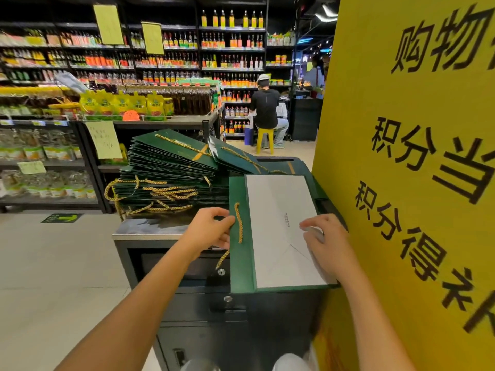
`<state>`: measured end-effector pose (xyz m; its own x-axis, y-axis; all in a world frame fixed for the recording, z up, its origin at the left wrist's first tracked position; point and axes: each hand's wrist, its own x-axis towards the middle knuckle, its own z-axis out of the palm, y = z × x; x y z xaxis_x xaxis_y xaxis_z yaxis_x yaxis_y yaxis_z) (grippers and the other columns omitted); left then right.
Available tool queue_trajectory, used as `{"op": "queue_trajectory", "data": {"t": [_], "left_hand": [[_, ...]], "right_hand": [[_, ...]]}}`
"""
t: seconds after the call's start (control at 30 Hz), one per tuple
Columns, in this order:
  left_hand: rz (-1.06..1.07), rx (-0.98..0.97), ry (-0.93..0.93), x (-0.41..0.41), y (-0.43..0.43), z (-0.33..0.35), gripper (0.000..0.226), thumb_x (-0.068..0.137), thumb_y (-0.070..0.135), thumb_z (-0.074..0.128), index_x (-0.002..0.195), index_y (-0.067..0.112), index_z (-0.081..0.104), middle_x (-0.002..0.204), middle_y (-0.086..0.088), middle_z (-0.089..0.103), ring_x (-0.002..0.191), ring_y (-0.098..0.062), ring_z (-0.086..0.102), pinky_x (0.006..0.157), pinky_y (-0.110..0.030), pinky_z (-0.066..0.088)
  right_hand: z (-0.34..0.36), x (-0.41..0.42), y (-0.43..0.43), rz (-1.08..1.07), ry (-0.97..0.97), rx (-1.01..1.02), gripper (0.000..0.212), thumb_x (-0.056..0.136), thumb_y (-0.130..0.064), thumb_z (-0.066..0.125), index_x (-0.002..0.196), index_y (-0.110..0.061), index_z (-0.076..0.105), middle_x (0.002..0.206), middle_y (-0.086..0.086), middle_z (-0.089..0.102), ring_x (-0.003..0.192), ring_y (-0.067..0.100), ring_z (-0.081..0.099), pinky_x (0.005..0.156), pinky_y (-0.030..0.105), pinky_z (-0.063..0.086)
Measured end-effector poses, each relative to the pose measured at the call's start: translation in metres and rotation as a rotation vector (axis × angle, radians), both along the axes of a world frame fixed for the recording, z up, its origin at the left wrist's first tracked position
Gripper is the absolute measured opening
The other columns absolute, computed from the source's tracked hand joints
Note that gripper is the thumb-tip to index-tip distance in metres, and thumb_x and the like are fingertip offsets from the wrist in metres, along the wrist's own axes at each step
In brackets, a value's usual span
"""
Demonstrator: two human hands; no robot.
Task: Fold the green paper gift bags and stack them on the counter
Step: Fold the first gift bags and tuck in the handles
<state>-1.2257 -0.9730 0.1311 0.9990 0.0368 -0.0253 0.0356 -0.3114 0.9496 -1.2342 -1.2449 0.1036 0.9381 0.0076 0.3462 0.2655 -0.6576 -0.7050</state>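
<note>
- Head view: one green bag (241, 266) lies flat at the near right of the counter (139, 231), overhanging its front edge, white base panel (281, 210) facing up.
- Left hand (211, 228) pinches the bag's left edge beside a gold rope handle (238, 223). Right hand (325, 242) lies on the panel with fingers bent; pressing or pinching, I cannot tell.
- Risk: if the hold eases, the overhang could tip the bag off the counter.
- Further back on the counter: one fanned stack (171, 167), bags too many to count, which may slide. At least two loose bags (235, 156) lean against it.
</note>
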Motion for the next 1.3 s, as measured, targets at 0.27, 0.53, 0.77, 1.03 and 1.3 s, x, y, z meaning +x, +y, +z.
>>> {"op": "queue_trajectory", "data": {"t": [0.27, 0.53, 0.77, 1.03, 1.3], "left_hand": [[-0.021, 0.169, -0.094, 0.034, 0.004, 0.009, 0.013, 0.098, 0.023, 0.066, 0.095, 0.011, 0.070, 0.077, -0.001, 0.072, 0.064, -0.007, 0.065, 0.063, -0.022, 0.055], [-0.014, 0.018, -0.125, 0.053, 0.002, -0.007, 0.012, 0.099, 0.017, 0.066, 0.105, 0.009, 0.071, 0.084, -0.007, 0.078, 0.067, -0.014, 0.069, 0.069, -0.030, 0.060], [-0.043, -0.080, -0.154, 0.055, 0.015, -0.016, 0.016, 0.099, 0.014, 0.065, 0.110, 0.002, 0.067, 0.087, -0.013, 0.078, 0.081, -0.030, 0.074, 0.075, -0.041, 0.062], [-0.035, -0.141, -0.217, 0.052, 0.023, -0.020, 0.016, 0.098, 0.016, 0.067, 0.107, 0.005, 0.059, 0.090, -0.022, 0.074, 0.074, -0.031, 0.068, 0.076, -0.055, 0.058], [-0.030, -0.176, -0.221, 0.049, 0.022, -0.017, 0.016, 0.098, 0.014, 0.066, 0.109, 0.004, 0.060, 0.088, -0.018, 0.076, 0.073, -0.032, 0.069, 0.071, -0.046, 0.061]], "right_hand": [[-0.009, 0.010, 0.006, -0.079, -0.045, -0.136, 0.026, 0.100, -0.021, 0.062, 0.121, -0.037, 0.063, 0.125, -0.019, 0.038, 0.119, 0.007, 0.037, 0.104, 0.027, 0.029], [0.001, 0.029, 0.039, -0.025, -0.112, -0.110, 0.020, 0.100, -0.026, 0.062, 0.119, -0.034, 0.063, 0.124, -0.013, 0.052, 0.119, 0.010, 0.044, 0.094, 0.022, 0.030], [0.029, 0.060, 0.118, 0.066, -0.110, -0.078, 0.032, 0.093, -0.054, 0.060, 0.096, -0.023, 0.070, 0.090, -0.006, 0.064, 0.087, 0.014, 0.060, 0.077, 0.036, 0.053], [0.057, 0.075, 0.156, -0.046, -0.011, -0.305, 0.027, 0.091, -0.043, 0.063, 0.081, -0.019, 0.054, 0.082, -0.001, 0.059, 0.082, 0.026, 0.058, 0.083, 0.041, 0.050], [0.063, 0.075, 0.155, 0.029, -0.015, -0.270, 0.008, 0.090, -0.020, 0.060, 0.090, -0.012, 0.063, 0.087, 0.004, 0.063, 0.082, 0.027, 0.061, 0.071, 0.039, 0.052]]}}
